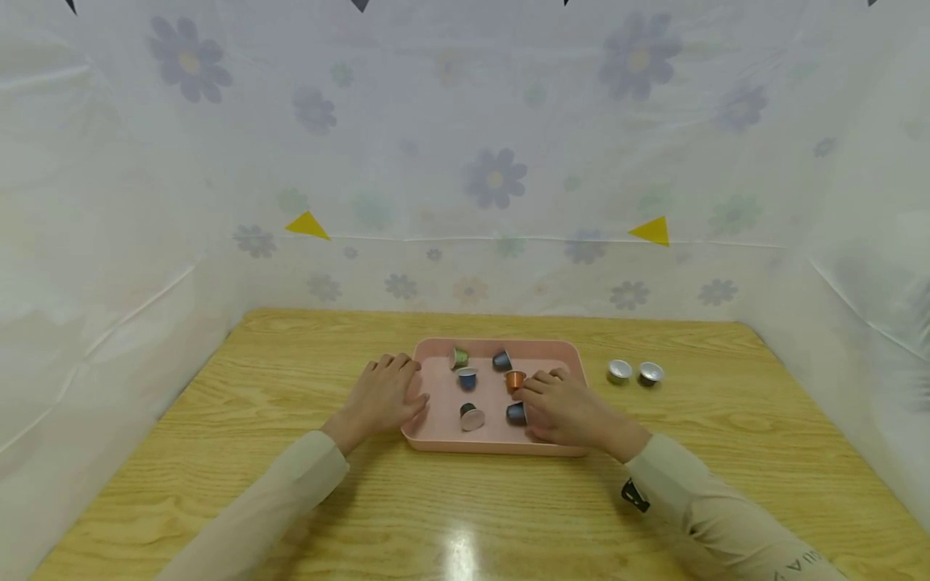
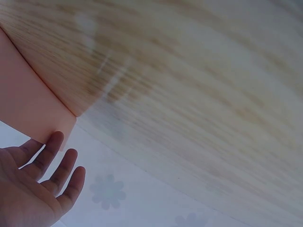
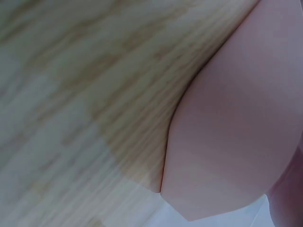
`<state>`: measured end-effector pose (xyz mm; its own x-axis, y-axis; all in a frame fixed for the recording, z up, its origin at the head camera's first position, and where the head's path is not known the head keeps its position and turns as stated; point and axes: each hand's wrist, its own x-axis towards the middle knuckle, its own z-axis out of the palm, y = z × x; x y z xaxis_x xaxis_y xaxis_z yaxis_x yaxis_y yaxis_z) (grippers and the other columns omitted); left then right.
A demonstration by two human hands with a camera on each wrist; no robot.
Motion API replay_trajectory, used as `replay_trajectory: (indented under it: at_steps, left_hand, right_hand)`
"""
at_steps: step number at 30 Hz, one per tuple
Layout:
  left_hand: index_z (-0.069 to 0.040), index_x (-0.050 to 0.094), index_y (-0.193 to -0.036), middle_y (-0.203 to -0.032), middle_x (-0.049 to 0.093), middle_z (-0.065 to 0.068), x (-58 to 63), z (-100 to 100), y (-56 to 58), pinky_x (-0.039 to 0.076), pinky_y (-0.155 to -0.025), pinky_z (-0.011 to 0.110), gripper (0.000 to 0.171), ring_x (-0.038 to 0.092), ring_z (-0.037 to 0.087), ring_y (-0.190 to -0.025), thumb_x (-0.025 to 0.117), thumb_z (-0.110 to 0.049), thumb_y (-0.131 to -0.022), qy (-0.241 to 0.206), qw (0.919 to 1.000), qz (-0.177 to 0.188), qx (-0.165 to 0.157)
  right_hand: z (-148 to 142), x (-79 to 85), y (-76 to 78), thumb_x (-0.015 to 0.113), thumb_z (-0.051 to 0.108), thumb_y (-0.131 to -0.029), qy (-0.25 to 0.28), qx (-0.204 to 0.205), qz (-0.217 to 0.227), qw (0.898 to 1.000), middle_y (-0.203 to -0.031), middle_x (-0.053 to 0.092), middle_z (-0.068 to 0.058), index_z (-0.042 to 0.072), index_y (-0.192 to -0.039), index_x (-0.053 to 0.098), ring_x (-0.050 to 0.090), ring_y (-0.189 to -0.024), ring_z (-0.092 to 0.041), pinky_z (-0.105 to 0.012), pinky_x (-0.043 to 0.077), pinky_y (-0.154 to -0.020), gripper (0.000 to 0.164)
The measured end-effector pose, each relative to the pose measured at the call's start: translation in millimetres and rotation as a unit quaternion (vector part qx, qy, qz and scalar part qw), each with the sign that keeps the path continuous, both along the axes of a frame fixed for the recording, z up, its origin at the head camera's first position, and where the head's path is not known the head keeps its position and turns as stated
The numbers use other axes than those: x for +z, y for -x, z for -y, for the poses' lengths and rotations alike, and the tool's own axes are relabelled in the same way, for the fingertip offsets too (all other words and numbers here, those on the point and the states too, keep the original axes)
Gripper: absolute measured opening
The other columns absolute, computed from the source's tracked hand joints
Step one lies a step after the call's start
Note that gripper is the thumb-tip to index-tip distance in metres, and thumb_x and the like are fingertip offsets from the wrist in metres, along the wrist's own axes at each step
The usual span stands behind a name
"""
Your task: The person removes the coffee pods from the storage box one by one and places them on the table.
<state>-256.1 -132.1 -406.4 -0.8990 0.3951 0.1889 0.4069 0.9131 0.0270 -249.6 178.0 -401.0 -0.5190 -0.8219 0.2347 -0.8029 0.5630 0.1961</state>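
A pink tray (image 1: pixel 436 445) lies on the table with several coffee capsules in it. My left hand (image 1: pixel 385 395) is at the tray's left rim, its thumb reaching over the inside. In the left wrist view the left hand's fingers (image 2: pixel 56 158) are spread and loosely bent, one touching the rim. My right hand (image 1: pixel 570 407) reaches over the right rim with bent fingers, beside an orange capsule (image 1: pixel 513 381) and a dark blue capsule (image 1: pixel 516 414). What lies under its palm is hidden. The right wrist view shows mostly the tray's outer wall (image 3: pixel 232 127).
Elsewhere in the tray are a green capsule (image 1: pixel 459 358), a blue capsule (image 1: pixel 467 379), a grey-blue capsule (image 1: pixel 502 361) and a tipped black capsule (image 1: pixel 471 417). Two capsules, a left one (image 1: pixel 619 371) and a right one (image 1: pixel 650 374), stand on the wooden table (image 1: pixel 465 500) right of the tray.
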Motion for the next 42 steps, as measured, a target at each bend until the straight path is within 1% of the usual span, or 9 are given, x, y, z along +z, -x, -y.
replay_trajectory:
  at_steps: [3,8,16,23,32,38,42]
  left_hand:
    - [-0.01,0.054,-0.12,-0.119,0.054,0.006,-0.4,0.0,0.3,0.04,-0.092,0.047,0.051,0.05,0.028,-0.109,0.053,-0.046,-0.085,-0.001,1.0,0.0,0.0]
    - [-0.01,0.054,-0.12,-0.12,0.054,0.007,-0.6,-0.4,-0.2,0.041,-0.091,0.047,0.051,0.05,0.029,-0.109,0.055,-0.045,-0.084,-0.007,1.0,0.0,0.0]
    - [-0.01,0.055,-0.12,-0.12,0.054,0.007,-1.2,-1.1,-0.1,0.041,-0.091,0.047,0.051,0.05,0.029,-0.11,0.055,-0.045,-0.084,-0.009,0.9999,-0.004,-0.001]
    - [-0.01,0.054,-0.12,-0.12,0.054,0.007,-1.4,-2.0,0.3,0.041,-0.091,0.047,0.051,0.05,0.029,-0.11,0.055,-0.046,-0.084,-0.009,1.0,-0.003,0.0]
    - [-0.01,0.054,-0.121,-0.121,0.053,0.007,-0.1,-2.6,0.1,0.04,-0.092,0.048,0.051,0.049,0.029,-0.111,0.055,-0.045,-0.084,-0.009,0.9999,0.007,0.003]
    - [-0.01,0.054,-0.121,-0.121,0.053,0.007,-0.2,-2.2,0.1,0.04,-0.092,0.047,0.051,0.05,0.029,-0.11,0.055,-0.045,-0.084,-0.007,1.0,0.005,0.003]
    - [-0.01,0.054,-0.121,-0.12,0.054,0.007,0.1,-2.5,-0.1,0.04,-0.091,0.047,0.05,0.05,0.029,-0.11,0.055,-0.045,-0.084,-0.007,1.0,0.004,0.003]
  right_hand:
    - [0.6,0.1,0.2,0.067,0.04,-0.078,-0.004,-0.001,-0.002,1.0,-0.106,0.06,0.001,0.015,-0.111,0.059,0.055,-0.098,-0.019,-0.038,0.043,-0.082,0.042]
    - [-0.3,-2.6,1.4,0.07,0.039,-0.075,0.004,0.01,-0.015,1.0,-0.103,0.061,0.001,0.014,-0.108,0.06,0.055,-0.095,-0.018,-0.038,0.043,-0.079,0.042]
    - [-1.0,-3.2,1.5,0.069,0.039,-0.077,0.002,0.009,-0.008,1.0,-0.106,0.062,0.0,0.014,-0.109,0.06,0.055,-0.099,-0.019,-0.039,0.044,-0.081,0.042]
    - [-1.1,-4.5,1.8,0.07,0.038,-0.076,0.005,0.012,-0.015,1.0,-0.105,0.063,-0.001,0.013,-0.109,0.059,0.057,-0.097,-0.019,-0.039,0.045,-0.081,0.042]
    - [-0.1,-0.9,1.4,0.069,0.035,-0.077,0.001,0.0,-0.006,1.0,-0.104,0.062,0.0,0.012,-0.108,0.059,0.056,-0.097,-0.019,-0.039,0.043,-0.081,0.04]
    - [-3.9,0.7,0.7,0.07,0.033,-0.076,0.017,0.002,-0.003,1.0,-0.103,0.061,-0.001,0.012,-0.108,0.059,0.055,-0.096,-0.019,-0.039,0.042,-0.08,0.04]
    - [-8.7,1.3,0.8,0.068,0.034,-0.077,0.022,-0.004,0.006,1.0,-0.102,0.061,-0.001,0.012,-0.107,0.059,0.055,-0.096,-0.019,-0.038,0.044,-0.08,0.038]
